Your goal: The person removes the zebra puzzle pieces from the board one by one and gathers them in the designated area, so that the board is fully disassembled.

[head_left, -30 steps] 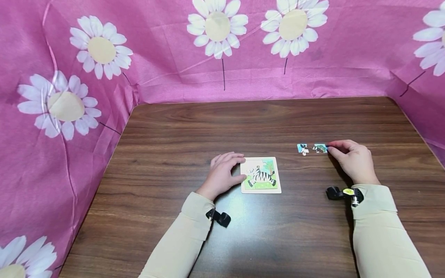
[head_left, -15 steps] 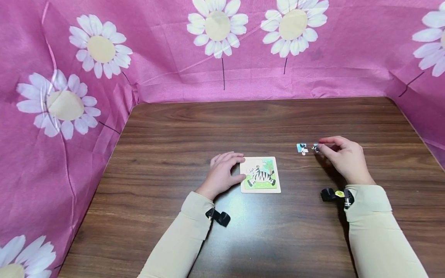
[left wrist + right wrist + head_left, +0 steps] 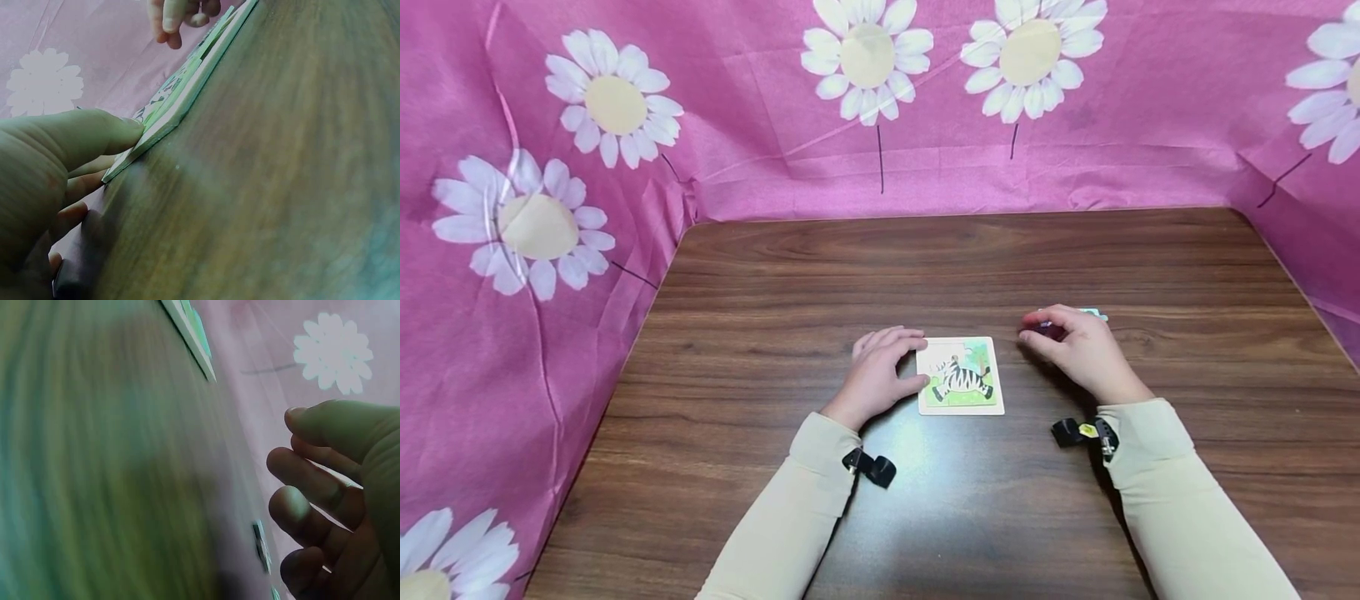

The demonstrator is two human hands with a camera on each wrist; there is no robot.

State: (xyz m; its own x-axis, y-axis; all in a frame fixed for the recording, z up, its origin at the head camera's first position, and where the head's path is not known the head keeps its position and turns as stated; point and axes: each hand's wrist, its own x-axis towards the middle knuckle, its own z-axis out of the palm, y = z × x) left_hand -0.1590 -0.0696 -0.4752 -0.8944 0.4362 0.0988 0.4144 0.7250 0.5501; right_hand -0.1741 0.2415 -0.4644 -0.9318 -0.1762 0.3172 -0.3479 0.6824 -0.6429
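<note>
A small square zebra puzzle board (image 3: 962,375) lies flat on the table, its upper left recess pale and bare. My left hand (image 3: 883,375) rests at its left edge; in the left wrist view the thumb (image 3: 119,131) lies on the board's top, other fingers beside the edge. My right hand (image 3: 1078,350) hovers right of the board, fingers loosely bent. In the right wrist view nothing shows between thumb and fingers. Below them, a puzzle piece (image 3: 261,547) lies on the table. Another puzzle piece (image 3: 1094,313) peeks out, blue-green, behind the right hand, mostly hidden.
The brown wood-grain table (image 3: 820,283) is bordered at the back and sides by a pink cloth (image 3: 737,125) with large white daisies. Each wrist carries a small black camera, such as the left wrist camera (image 3: 871,467).
My right hand has left the right-hand puzzle piece and moved left over the other piece, towards the board. The left hand and the board stay in place.
</note>
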